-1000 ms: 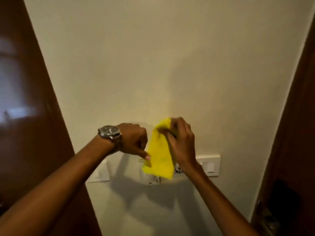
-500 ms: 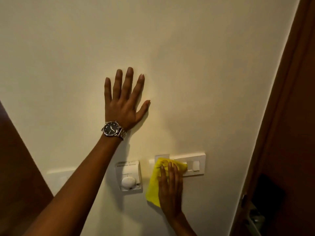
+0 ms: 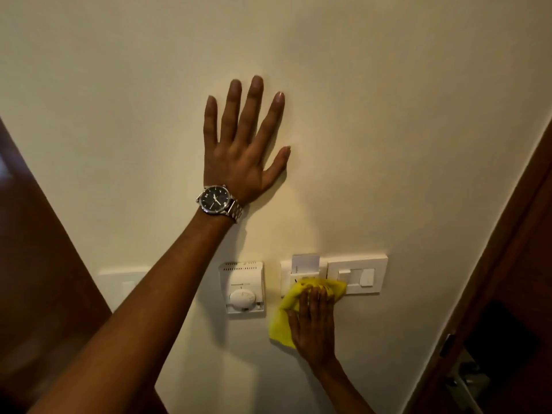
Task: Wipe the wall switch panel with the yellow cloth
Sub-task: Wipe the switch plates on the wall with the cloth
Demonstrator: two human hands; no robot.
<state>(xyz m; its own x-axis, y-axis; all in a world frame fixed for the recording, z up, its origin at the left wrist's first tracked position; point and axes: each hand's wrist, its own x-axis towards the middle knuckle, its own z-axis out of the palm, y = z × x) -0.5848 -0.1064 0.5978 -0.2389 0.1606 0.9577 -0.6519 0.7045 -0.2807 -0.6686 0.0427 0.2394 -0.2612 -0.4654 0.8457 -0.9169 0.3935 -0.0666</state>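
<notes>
A white wall switch panel [image 3: 358, 274] sits low on the cream wall, with a card slot holder [image 3: 301, 268] at its left end. My right hand [image 3: 313, 324] presses the yellow cloth [image 3: 283, 321] flat against the wall, fingers over the panel's lower left corner. The cloth hangs down to the left of the hand. My left hand [image 3: 242, 144], with a steel wristwatch, lies flat on the bare wall above, fingers spread and holding nothing.
A white thermostat with a round dial [image 3: 243, 286] is mounted left of the cloth. Another white plate [image 3: 122, 286] shows behind my left forearm. Dark wooden door frames flank the wall at left [image 3: 35, 264] and right [image 3: 513, 264].
A second ago both hands held the cloth in front of the wall. My left hand then went up flat on the wall; my right hand slid the cloth slightly down along the panel.
</notes>
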